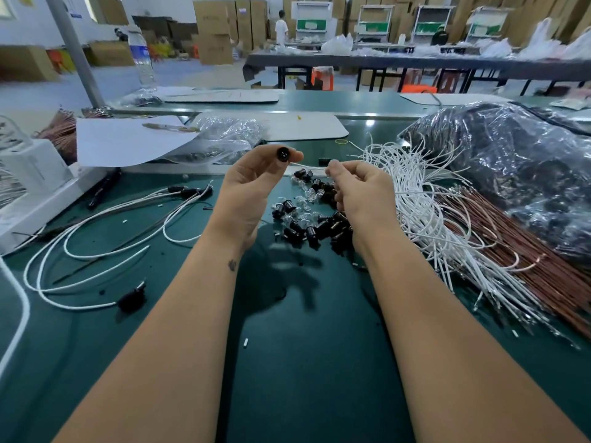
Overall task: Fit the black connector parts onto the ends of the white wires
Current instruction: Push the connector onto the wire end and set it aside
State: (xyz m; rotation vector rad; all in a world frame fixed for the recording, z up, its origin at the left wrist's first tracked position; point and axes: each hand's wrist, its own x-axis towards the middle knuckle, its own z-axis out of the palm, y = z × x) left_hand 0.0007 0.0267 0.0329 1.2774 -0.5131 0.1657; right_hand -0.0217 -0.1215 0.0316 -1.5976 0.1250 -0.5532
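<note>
While the black connector (282, 154) sits pinched between the left hand (252, 183) thumb and fingers, holed face turned up for sighting, the right hand (358, 187) pinches a white wire (308, 166) end just beside it. Loose connectors (315, 219) heap below; the white wire bundle (425, 199) waits rightward.

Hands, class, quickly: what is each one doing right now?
Left hand: fingers pinch a black connector part.
Right hand: fingers pinch the end of a white wire, pointed toward the connector.
</note>
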